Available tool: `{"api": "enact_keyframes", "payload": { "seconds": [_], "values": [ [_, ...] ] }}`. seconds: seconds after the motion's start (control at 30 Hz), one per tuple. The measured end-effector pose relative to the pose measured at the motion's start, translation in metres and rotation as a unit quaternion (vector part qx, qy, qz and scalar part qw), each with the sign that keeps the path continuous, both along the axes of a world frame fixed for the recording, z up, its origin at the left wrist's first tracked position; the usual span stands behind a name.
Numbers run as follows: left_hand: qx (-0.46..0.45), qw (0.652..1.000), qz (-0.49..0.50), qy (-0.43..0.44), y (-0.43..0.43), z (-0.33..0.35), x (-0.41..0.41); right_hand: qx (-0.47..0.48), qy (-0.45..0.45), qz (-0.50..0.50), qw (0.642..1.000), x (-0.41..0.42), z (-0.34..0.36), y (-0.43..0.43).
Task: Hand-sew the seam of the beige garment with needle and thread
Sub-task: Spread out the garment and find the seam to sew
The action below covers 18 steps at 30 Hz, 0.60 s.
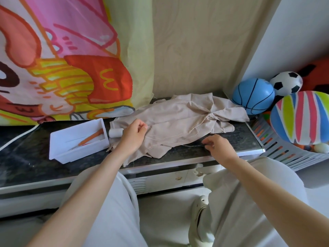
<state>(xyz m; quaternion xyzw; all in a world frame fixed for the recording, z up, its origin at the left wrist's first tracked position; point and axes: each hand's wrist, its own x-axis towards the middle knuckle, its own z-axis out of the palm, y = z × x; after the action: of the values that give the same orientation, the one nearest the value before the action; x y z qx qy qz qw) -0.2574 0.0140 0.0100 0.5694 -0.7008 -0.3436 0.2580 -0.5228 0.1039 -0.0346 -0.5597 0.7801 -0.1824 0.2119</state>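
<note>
The beige garment (179, 120) lies crumpled on a dark tabletop (35, 157). My left hand (134, 135) rests on its left part, fingers curled, pinching a thin pale thread (170, 142) near the fingertips. The thread runs loosely across the cloth to my right hand (218, 146), which pinches its other end just off the garment's front edge; a needle there is too small to make out. A white spool (115, 133) lies just left of my left hand.
A white tray (58, 139) holding an orange-handled tool (91, 137) sits at the left. A cartoon-print cloth (62, 59) hangs behind. At the right, a grey basket (277, 148) holds a blue ball (253, 96), a soccer ball (285, 82) and a striped ball (302, 116).
</note>
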Motion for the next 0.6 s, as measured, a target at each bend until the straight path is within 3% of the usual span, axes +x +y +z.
{"api": "enact_keyframes", "payload": {
  "seconds": [0.17, 0.37, 0.6],
  "values": [
    [0.001, 1.000, -0.005, 0.009, 0.003, -0.002, -0.005, -0.028, 0.024, 0.017, 0.999, 0.006, 0.000, 0.001],
    [-0.003, 1.000, -0.002, -0.005, -0.001, -0.009, -0.009, -0.160, 0.033, 0.105, 0.981, 0.048, 0.010, -0.005],
    [0.006, 1.000, 0.004, -0.003, 0.000, -0.011, -0.007, -0.050, 0.067, 0.145, 0.986, 0.070, 0.002, -0.021]
  ]
}}
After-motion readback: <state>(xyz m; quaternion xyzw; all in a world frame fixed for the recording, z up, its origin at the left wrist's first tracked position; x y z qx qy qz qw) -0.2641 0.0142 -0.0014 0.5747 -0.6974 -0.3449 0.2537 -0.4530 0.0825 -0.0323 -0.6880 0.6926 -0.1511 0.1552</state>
